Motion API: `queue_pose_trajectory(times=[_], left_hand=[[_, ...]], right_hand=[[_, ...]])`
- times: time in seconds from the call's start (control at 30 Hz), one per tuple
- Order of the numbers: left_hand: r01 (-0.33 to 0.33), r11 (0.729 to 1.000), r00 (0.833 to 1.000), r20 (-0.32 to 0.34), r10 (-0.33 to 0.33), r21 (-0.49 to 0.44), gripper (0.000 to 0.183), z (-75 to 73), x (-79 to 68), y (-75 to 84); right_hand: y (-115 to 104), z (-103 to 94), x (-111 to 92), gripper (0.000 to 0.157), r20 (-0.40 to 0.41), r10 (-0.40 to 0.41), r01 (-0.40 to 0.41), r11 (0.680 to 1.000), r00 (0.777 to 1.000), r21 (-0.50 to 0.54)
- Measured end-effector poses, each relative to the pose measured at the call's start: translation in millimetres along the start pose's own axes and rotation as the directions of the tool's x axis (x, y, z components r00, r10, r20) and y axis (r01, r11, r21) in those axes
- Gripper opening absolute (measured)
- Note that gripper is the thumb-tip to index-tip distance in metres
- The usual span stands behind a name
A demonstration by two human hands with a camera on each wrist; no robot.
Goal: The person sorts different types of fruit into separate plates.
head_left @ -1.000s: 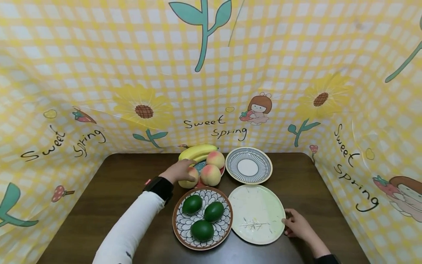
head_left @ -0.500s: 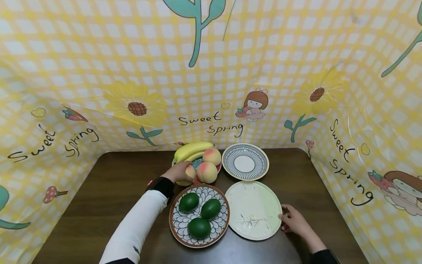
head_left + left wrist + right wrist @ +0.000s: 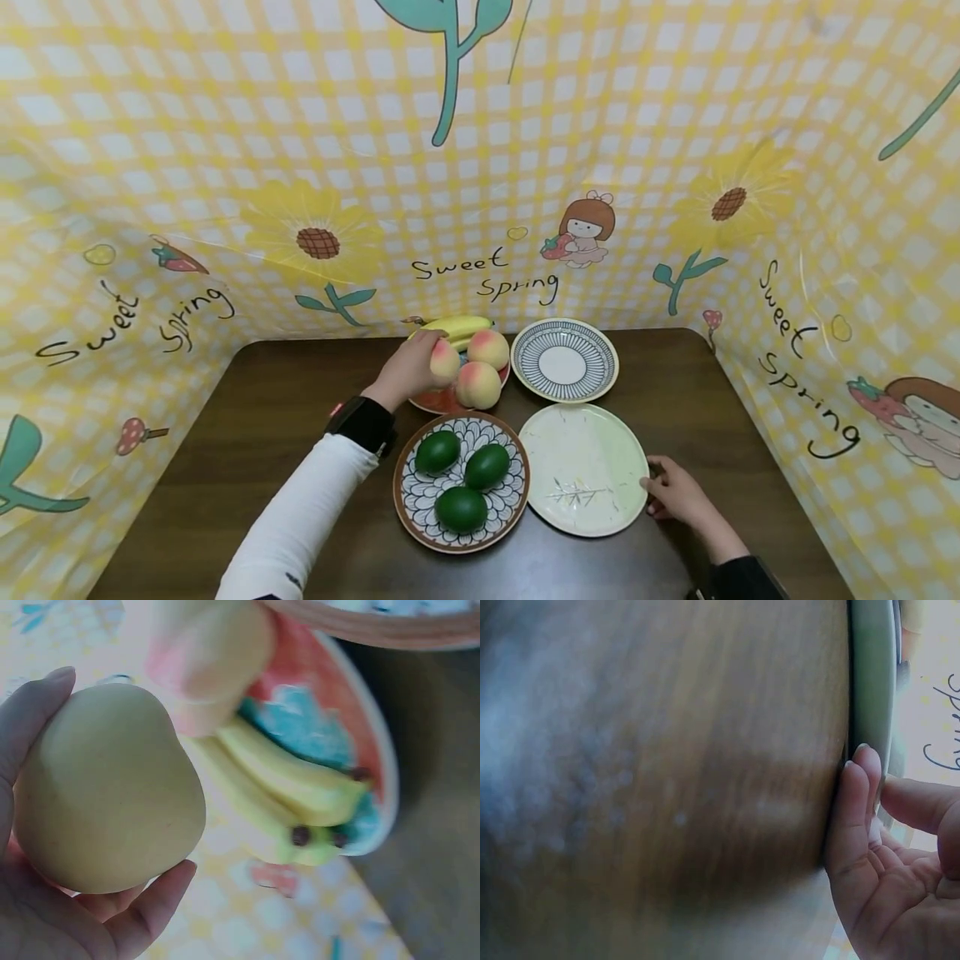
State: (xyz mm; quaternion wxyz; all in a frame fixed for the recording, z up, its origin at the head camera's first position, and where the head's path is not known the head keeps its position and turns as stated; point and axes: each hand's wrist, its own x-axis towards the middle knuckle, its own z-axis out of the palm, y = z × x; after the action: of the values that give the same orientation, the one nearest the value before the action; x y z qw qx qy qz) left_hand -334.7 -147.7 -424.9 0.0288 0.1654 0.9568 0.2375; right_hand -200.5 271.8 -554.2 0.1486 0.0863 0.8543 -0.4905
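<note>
My left hand (image 3: 405,371) grips a peach (image 3: 445,364) over the left part of a red and blue plate (image 3: 435,402). Close up in the left wrist view, fingers and thumb curl round that peach (image 3: 109,787). Two more peaches and a few bananas (image 3: 461,329) lie on this plate, partly hidden by the hand. At the right, thumb and fingers of my right hand (image 3: 678,496) pinch the rim of a pale green plate (image 3: 585,467). The right wrist view shows the thumb on top of the plate's edge (image 3: 871,682) and fingers against its side.
A brown-rimmed petal-pattern plate (image 3: 461,543) bears three dark green avocado-like fruits (image 3: 461,509). Behind the pale plate stands a blue-striped white plate (image 3: 562,362). The dark wooden table (image 3: 225,467) meets yellow checked cloth walls (image 3: 360,175) at the back and sides.
The left hand has closed round the front left peach and raised it off the red plate, slightly up and to the right. My right hand stays at the pale plate's rim.
</note>
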Motion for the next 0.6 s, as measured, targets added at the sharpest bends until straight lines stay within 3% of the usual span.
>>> queue_pose_trajectory(times=[0.13, 0.3, 0.47, 0.6], left_hand=[[-0.076, 0.997, 0.996, -0.036, 0.076, -0.017, 0.085, 0.1, 0.6, 24.3], [-0.183, 0.983, 0.982, -0.047, 0.181, -0.034, 0.084, 16.0, 2.4, 55.3], [-0.205, 0.977, 0.979, -0.027, 0.204, -0.058, 0.088, 34.8, -0.6, 83.5], [-0.220, 0.969, 0.975, 0.004, 0.222, -0.114, 0.088, 50.7, -4.5, 103.6]], right_hand=[[1, -0.7, 0, 0.048, 0.001, 0.003, -0.003, 1.000, 1.000, -0.001], [5, -2.5, 1, 0.050, 0.019, 0.010, -0.011, 0.999, 1.000, 0.044], [12, -3.2, 3, 0.053, 0.053, -0.038, 0.034, 0.997, 0.998, 0.070], [5, -1.0, 1, 0.051, 0.016, -0.003, 0.002, 0.998, 1.000, 0.057]])
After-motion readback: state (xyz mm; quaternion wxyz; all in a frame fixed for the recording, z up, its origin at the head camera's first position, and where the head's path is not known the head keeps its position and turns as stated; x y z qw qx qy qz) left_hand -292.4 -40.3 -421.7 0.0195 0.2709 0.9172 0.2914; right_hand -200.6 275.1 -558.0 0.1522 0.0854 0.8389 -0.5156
